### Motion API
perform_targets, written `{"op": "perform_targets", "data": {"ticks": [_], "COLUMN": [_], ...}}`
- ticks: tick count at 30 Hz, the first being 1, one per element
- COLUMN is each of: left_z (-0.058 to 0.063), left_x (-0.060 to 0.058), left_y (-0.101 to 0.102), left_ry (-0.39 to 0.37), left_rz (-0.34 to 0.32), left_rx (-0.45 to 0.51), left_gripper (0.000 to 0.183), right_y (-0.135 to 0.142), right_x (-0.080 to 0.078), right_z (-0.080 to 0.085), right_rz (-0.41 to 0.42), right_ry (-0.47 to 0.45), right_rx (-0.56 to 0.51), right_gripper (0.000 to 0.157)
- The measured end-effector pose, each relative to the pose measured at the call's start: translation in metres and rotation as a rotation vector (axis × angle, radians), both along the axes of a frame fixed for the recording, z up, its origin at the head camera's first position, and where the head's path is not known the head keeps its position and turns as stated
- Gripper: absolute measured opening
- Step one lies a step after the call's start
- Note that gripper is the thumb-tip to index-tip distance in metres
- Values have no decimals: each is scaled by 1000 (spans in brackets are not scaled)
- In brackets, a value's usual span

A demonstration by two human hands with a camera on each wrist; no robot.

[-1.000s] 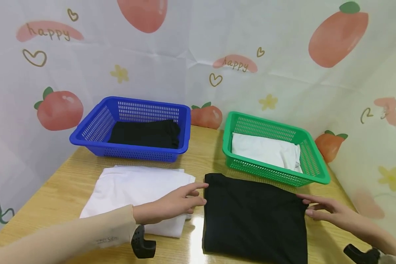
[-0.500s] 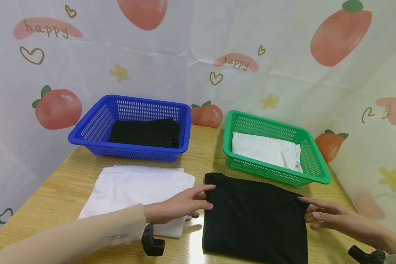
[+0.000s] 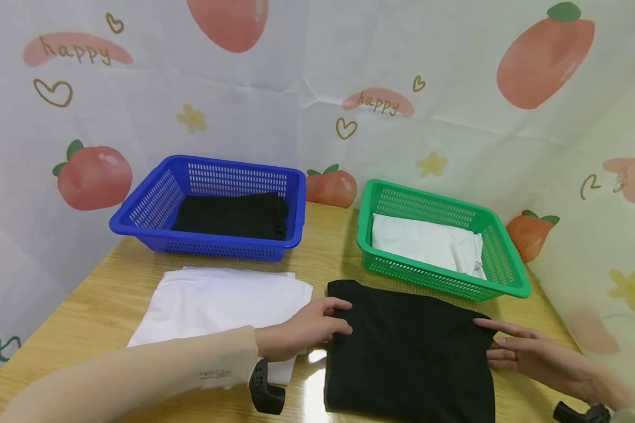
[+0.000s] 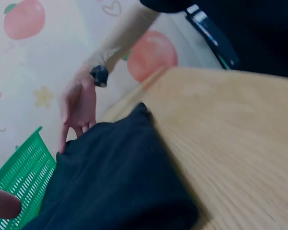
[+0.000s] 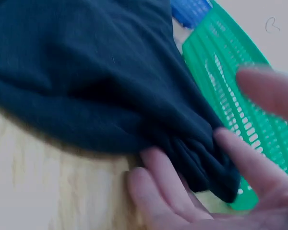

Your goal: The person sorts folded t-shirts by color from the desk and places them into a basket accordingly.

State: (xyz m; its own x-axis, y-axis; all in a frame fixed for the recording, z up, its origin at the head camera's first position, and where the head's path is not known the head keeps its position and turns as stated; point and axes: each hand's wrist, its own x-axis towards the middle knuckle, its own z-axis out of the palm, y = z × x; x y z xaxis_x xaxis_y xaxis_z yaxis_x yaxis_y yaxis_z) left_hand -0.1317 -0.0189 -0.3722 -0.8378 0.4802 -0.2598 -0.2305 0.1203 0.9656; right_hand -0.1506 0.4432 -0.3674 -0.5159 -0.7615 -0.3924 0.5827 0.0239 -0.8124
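Note:
A folded black garment [image 3: 410, 352] lies on the table before me. My left hand [image 3: 301, 329] is at its left edge, fingers relaxed and slightly bent, with the fingertips over the cloth's upper left part. At the opposite edge is my right hand [image 3: 534, 355]; one finger reaches over the upper right corner and the others are beside the edge. In the right wrist view, fingertips [image 5: 161, 165] sit right at the bunched corner of the black garment [image 5: 96, 81], without curling round it. A folded white garment [image 3: 222, 299] lies to the left, partly hidden by my left forearm.
Behind the white garment stands a blue basket [image 3: 211, 242] with folded black cloth [image 3: 230, 216] inside. A green basket [image 3: 428, 271] holding folded white cloth [image 3: 425, 239] stands behind the black garment. A fruit-printed sheet [image 3: 275, 94] hangs behind the wooden table [image 3: 103, 288].
My left hand has moved right, from the black garment's left edge to over its cloth. My right hand has shifted slightly at the right corner. The garments and baskets stay put.

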Motion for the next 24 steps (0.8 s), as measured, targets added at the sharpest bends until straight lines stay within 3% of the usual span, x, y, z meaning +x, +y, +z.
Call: {"op": "perform_targets", "data": {"ticks": [4, 7, 12, 18, 24], "left_z": [-1, -1, -3, -7, -10], "left_x": [-2, -5, -12, -18, -17], "left_y": [5, 7, 8, 8, 10], "left_ry": [-41, -55, 19, 50, 56], "left_rz": [-12, -32, -35, -4, -34], "left_rx": [50, 60, -28, -75, -106], "left_gripper": [52, 52, 51, 52, 57], "right_y": [-2, -6, -16, -26, -30], "right_x": [4, 7, 10, 8, 9], "right_z": [-3, -2, 1, -2, -7], "right_rz": [-9, -32, -38, -7, -47], "right_ry": [-9, 53, 162, 232, 323], "right_rx": [-50, 51, 264, 299, 383], "right_gripper": [54, 52, 53, 51, 50]}}
